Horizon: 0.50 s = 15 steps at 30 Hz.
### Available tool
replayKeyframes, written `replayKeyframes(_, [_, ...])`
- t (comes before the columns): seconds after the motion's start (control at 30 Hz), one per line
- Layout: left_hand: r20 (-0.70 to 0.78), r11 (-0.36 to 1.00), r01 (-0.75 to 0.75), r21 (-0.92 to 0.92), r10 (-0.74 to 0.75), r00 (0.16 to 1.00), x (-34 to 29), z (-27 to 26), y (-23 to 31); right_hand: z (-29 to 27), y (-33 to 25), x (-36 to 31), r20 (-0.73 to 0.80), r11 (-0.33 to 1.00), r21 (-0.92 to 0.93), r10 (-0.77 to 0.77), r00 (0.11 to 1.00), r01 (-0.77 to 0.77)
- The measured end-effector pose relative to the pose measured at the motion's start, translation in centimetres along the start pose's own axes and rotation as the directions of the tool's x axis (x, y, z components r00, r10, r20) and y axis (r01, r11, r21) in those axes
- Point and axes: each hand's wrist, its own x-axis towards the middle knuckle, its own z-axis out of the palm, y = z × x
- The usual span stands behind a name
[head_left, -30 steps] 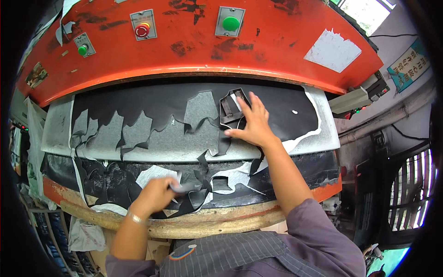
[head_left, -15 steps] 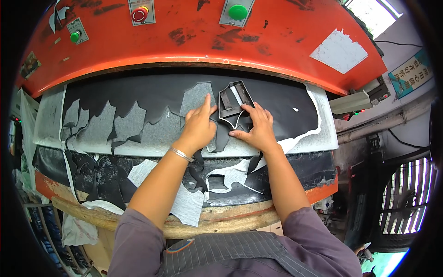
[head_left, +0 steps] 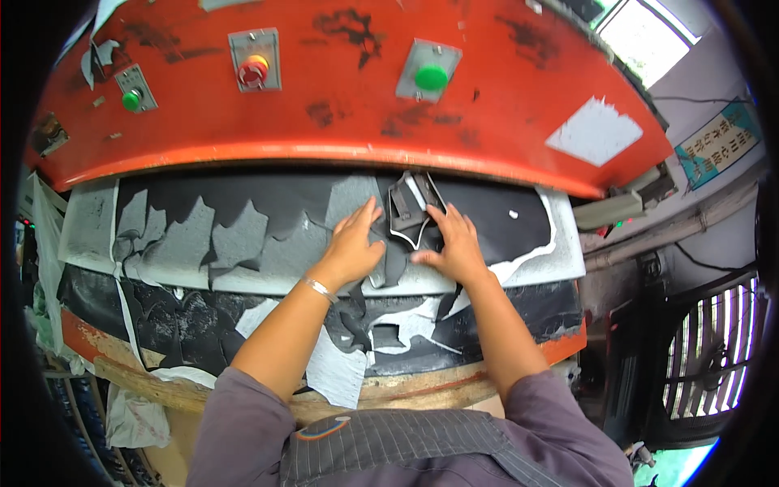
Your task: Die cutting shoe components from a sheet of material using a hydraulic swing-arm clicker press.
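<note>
A metal cutting die with a pointed near end lies on black sheet material, close under the red machine front. My right hand is beside its right edge, fingers spread, index fingertip at the rim and thumb near the point. It is not wrapped round the die. On the left, my left hand rests over a grey cut-out area, open with fingers stretched forward and thumb apart. A silver bracelet circles the left wrist. Several shaped gaps in the sheet show a grey surface left of that hand.
The red machine front spans the far side, carrying a red button and a green button. Black and white scraps hang over the near ledge. A wooden rail runs along the front.
The view has shifted, so the table and hands appear lower. The red front's lower edge now appears closer to the die. Both hands keep about the same places beside it.
</note>
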Motion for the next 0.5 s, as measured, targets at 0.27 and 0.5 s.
replayKeyframes(0.27, [-0.856,0.982,-0.084,-0.172,-0.107,0.505,-6.2,-22.9,-5.1,-8.7,-7.5,0.3,-0.196,0.812,0.575,0.257,0.946,-0.102])
replayKeyframes(0.5, [-0.861,0.917,-0.032,0.397,0.384,0.333,-13.6,-31.3,-1.8,-12.5,-14.6,3.7,-0.443,0.840,0.542,0.306,0.843,-0.021])
